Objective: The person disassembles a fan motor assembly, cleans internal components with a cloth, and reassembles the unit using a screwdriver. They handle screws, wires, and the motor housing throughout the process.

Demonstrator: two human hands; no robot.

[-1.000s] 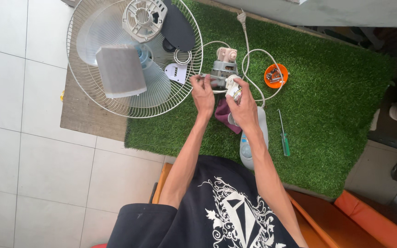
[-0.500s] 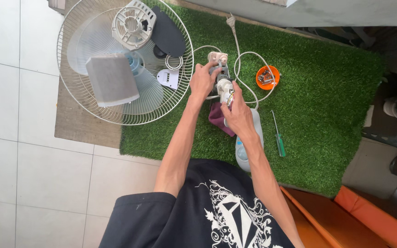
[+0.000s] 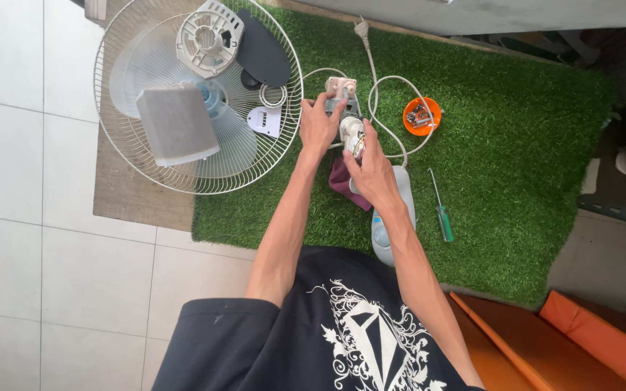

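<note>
My left hand (image 3: 320,124) grips the fan motor (image 3: 342,98), which rests on the green artificial grass mat (image 3: 516,145). My right hand (image 3: 371,168) holds a small white part (image 3: 352,137) against the motor's near side. A white power cord (image 3: 393,94) loops away from the motor toward the wall. A maroon cloth (image 3: 342,182) lies under my right hand. The pale blue-white fan housing (image 3: 389,232) lies along my right forearm.
A round wire fan guard (image 3: 110,123) lies at the left with a grey cover (image 3: 175,124), clear blades, a white motor cover (image 3: 209,38) and a dark oval plate (image 3: 262,51) on it. An orange bowl of screws (image 3: 422,116) and a green screwdriver (image 3: 441,210) lie to the right.
Both hands have stayed on the motor; my right hand has shifted the small white part slightly lower against it. The camera view has moved a little.
</note>
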